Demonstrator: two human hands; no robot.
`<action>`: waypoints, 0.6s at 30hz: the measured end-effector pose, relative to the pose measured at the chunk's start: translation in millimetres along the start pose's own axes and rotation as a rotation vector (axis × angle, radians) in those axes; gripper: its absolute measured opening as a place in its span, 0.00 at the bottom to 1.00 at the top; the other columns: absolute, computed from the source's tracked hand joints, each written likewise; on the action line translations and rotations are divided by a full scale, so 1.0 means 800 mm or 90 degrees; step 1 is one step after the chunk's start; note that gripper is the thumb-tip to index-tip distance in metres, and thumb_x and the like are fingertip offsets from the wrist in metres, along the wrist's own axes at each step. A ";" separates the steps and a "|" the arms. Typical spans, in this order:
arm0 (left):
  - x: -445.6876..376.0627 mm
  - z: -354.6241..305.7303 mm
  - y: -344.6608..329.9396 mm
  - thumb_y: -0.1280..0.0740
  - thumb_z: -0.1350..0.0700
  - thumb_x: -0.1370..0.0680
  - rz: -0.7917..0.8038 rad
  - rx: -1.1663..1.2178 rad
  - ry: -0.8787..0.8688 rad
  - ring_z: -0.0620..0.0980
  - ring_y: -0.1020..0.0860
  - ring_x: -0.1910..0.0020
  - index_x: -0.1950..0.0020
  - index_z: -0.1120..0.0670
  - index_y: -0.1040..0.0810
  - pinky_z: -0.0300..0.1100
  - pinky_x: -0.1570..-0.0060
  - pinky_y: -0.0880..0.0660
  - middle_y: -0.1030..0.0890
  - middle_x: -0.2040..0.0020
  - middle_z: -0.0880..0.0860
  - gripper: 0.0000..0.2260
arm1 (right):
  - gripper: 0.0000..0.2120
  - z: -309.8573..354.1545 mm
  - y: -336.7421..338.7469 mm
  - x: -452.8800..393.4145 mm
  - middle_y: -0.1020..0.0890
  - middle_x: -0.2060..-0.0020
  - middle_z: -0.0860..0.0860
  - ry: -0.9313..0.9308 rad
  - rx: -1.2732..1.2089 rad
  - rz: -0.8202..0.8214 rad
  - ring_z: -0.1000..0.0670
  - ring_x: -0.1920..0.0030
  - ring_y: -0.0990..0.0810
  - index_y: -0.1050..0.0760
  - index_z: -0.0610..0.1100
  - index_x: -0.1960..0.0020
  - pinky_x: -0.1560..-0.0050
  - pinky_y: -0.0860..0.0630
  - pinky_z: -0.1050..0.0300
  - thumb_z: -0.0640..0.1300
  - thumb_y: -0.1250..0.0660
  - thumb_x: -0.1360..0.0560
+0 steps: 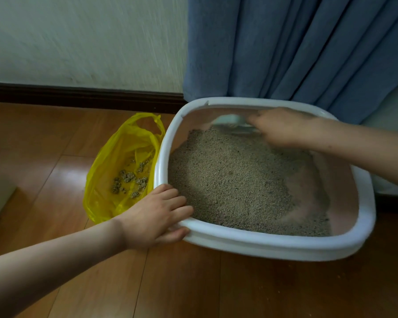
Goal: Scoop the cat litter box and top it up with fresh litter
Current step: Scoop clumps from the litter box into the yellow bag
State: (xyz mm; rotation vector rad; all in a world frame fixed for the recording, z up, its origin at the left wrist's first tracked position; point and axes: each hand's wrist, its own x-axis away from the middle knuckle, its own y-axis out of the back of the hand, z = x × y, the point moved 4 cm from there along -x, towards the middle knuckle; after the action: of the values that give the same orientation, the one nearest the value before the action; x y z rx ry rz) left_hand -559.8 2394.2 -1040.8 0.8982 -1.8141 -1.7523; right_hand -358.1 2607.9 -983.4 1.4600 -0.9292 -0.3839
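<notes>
A white litter box [271, 245] with grey-brown litter [234, 180] sits on a wooden floor [193, 288]. The left hand [156, 214] grips its near left rim. The right hand [283, 126] holds a pale scoop [228, 121] at the far side. A yellow bag [115, 166] holding clumps [129, 180] lies just left of the box.

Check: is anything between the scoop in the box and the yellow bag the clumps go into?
Only the box's left wall and rim lie between them. The scoop, gripped by the right hand, must lift over it; the bag sits open just beyond, touching the box.
</notes>
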 end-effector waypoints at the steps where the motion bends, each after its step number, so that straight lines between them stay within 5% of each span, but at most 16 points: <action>1: 0.000 0.000 0.000 0.40 0.43 0.20 0.003 -0.001 0.000 0.51 0.29 0.58 0.51 0.51 0.27 0.44 0.47 0.36 0.27 0.59 0.49 0.12 | 0.22 0.014 0.003 -0.002 0.24 0.49 0.46 0.030 0.020 -0.020 0.47 0.57 0.25 0.33 0.47 0.32 0.61 0.26 0.54 0.34 0.41 0.24; 6: 0.001 -0.001 0.002 0.42 0.43 0.19 0.024 -0.002 0.011 0.51 0.28 0.57 0.50 0.51 0.26 0.44 0.46 0.36 0.26 0.58 0.49 0.13 | 0.21 0.093 0.006 -0.013 0.24 0.43 0.44 0.189 0.039 -0.113 0.48 0.57 0.26 0.33 0.45 0.30 0.62 0.32 0.56 0.33 0.43 0.22; 10: 0.000 -0.001 0.003 0.43 0.43 0.19 0.032 -0.002 0.015 0.51 0.28 0.56 0.50 0.51 0.26 0.44 0.45 0.36 0.26 0.58 0.49 0.14 | 0.12 0.111 -0.007 -0.029 0.23 0.53 0.50 0.255 0.019 -0.112 0.49 0.56 0.23 0.28 0.46 0.37 0.61 0.28 0.55 0.41 0.44 0.18; 18: 0.001 -0.001 0.002 0.42 0.43 0.19 0.032 0.014 0.011 0.51 0.27 0.56 0.48 0.50 0.27 0.45 0.44 0.35 0.26 0.57 0.49 0.12 | 0.28 0.050 -0.026 0.023 0.25 0.45 0.50 0.284 0.069 -0.065 0.54 0.57 0.30 0.40 0.52 0.24 0.65 0.40 0.69 0.37 0.40 0.21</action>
State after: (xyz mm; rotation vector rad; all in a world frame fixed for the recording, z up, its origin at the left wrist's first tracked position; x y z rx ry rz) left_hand -560.0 2393.1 -1039.1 0.8663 -1.8329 -1.6922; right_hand -369.7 2564.7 -1003.6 1.6096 -0.5246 -0.0738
